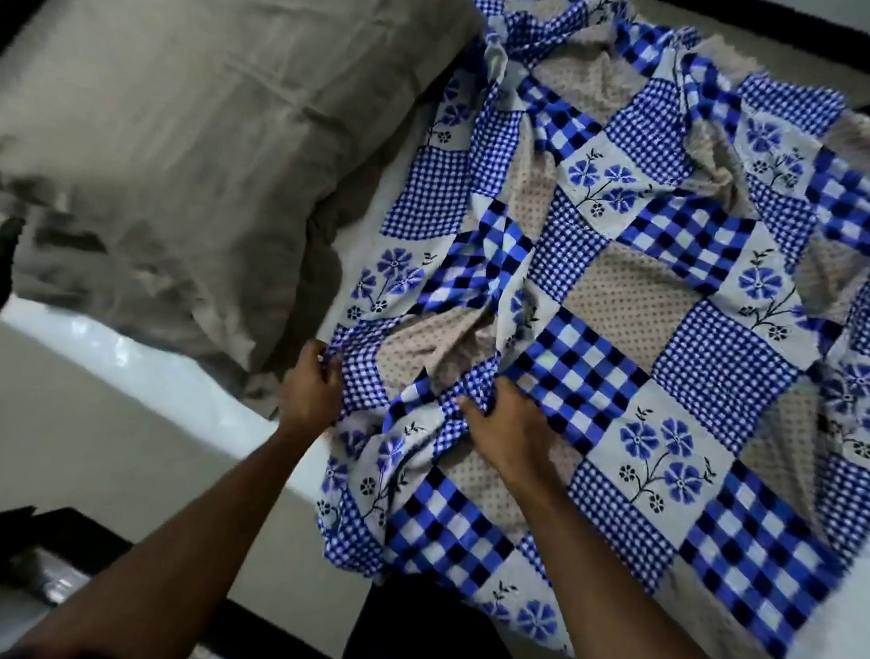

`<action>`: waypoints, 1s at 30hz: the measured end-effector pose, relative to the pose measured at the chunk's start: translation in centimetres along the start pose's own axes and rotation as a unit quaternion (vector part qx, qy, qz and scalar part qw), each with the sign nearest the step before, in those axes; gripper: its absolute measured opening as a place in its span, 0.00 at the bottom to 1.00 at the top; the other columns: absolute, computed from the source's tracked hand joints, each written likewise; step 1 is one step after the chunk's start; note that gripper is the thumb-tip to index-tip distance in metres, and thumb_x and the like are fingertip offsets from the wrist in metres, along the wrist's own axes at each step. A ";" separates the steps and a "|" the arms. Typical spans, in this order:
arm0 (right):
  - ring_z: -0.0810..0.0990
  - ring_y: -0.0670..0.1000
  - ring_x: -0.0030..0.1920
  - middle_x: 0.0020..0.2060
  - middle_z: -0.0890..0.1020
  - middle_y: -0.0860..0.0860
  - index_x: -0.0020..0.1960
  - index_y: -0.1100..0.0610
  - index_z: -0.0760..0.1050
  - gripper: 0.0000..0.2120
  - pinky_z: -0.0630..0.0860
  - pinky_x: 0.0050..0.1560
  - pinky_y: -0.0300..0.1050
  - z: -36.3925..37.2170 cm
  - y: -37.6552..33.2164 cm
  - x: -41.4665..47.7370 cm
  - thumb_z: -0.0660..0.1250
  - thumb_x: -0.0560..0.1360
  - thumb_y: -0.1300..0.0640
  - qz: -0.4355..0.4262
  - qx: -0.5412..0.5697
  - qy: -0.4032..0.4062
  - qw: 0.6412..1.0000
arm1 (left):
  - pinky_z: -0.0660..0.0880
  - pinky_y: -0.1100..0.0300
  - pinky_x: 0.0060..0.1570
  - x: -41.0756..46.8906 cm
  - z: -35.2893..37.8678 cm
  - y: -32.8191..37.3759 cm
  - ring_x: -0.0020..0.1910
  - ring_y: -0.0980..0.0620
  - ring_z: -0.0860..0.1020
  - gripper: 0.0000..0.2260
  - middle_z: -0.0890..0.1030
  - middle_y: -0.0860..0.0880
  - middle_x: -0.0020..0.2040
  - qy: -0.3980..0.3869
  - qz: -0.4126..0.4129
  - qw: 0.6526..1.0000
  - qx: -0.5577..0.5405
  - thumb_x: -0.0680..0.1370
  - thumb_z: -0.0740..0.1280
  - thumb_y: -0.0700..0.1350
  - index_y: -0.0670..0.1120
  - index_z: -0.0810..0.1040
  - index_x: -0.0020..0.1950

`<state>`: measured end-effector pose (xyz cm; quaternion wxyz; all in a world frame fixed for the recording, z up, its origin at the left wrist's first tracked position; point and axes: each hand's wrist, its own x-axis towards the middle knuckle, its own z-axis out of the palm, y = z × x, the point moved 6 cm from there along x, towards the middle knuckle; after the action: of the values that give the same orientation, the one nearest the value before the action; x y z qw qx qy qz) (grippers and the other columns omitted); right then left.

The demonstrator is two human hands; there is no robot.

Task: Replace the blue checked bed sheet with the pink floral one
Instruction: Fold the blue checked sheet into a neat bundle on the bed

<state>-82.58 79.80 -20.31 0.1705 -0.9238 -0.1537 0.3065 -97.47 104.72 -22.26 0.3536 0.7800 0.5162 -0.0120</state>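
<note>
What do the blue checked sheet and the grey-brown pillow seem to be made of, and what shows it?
The blue checked sheet looks like thin woven cloth, probably printed cotton, matt: it gathers into soft folds. The pillow is stuffed, its matt grey-brown cloth case puffed and creased; fibre unclear.

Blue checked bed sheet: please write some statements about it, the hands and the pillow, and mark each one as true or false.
1. The left hand grips the blue checked bed sheet. True.
2. The sheet lies flat and smooth over the mattress. False: it is bunched and wrinkled, and bare mattress shows beside it.
3. The right hand rests on the pillow. False: it grips a fold of the sheet, apart from the pillow.
4. The grey-brown pillow lies to the left of both hands in the view. True.
</note>
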 end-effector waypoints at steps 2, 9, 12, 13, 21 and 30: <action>0.78 0.52 0.40 0.39 0.77 0.49 0.50 0.55 0.73 0.15 0.69 0.37 0.45 -0.1 -1.8 -0.1 0.63 0.81 0.42 -0.064 0.009 0.045 0.997 | 0.74 0.47 0.53 0.0 -0.8 -0.8 0.55 0.35 0.79 0.14 0.81 0.36 0.55 0.002 -0.018 1.000 0.005 0.82 0.64 0.48 0.40 0.73 0.63; 0.69 0.48 0.34 0.33 0.69 0.45 0.41 0.52 0.65 0.13 0.63 0.33 0.45 1.3 -9.4 -1.5 0.64 0.80 0.50 -0.205 0.092 0.059 0.973 | 0.69 0.60 0.51 -4.7 -1.2 2.2 0.48 0.56 0.75 0.17 0.79 0.48 0.51 0.013 0.184 0.983 0.003 0.80 0.64 0.56 0.44 0.78 0.60; 0.72 0.49 0.35 0.34 0.73 0.48 0.42 0.53 0.68 0.12 0.68 0.35 0.48 2.2 -10.6 -1.1 0.64 0.80 0.50 -0.205 0.078 -0.003 0.976 | 0.79 0.51 0.50 -7.1 2.3 1.9 0.49 0.55 0.81 0.19 0.82 0.51 0.51 -0.139 0.160 0.976 -0.050 0.79 0.62 0.61 0.50 0.77 0.62; 0.73 0.48 0.35 0.34 0.74 0.47 0.42 0.52 0.69 0.11 0.69 0.35 0.47 2.2 -10.4 -0.9 0.65 0.80 0.49 -0.199 0.089 -0.012 0.976 | 0.79 0.52 0.51 -7.7 3.1 1.7 0.50 0.53 0.81 0.21 0.81 0.51 0.53 -0.146 0.179 0.973 -0.007 0.78 0.62 0.62 0.51 0.75 0.64; 0.81 0.44 0.56 0.56 0.84 0.45 0.59 0.50 0.83 0.09 0.80 0.59 0.48 2.8 -4.2 -1.2 0.67 0.81 0.56 -0.094 0.276 -0.068 0.954 | 0.71 0.56 0.39 -8.8 3.2 0.6 0.40 0.50 0.78 0.02 0.81 0.52 0.41 -0.049 0.077 0.996 -0.001 0.77 0.68 0.48 0.52 0.76 0.45; 0.80 0.50 0.54 0.56 0.80 0.51 0.63 0.56 0.79 0.12 0.81 0.54 0.47 2.8 3.3 -7.9 0.68 0.80 0.58 -0.086 0.187 0.045 0.977 | 0.79 0.49 0.47 -11.7 -1.2 -5.5 0.41 0.50 0.82 0.05 0.82 0.54 0.40 0.013 -0.020 0.996 -0.091 0.81 0.65 0.49 0.48 0.77 0.51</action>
<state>-89.79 74.42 -19.74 0.3729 -0.8716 -0.1649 0.2720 -107.85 97.29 -19.83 0.4162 0.7343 0.5350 0.0377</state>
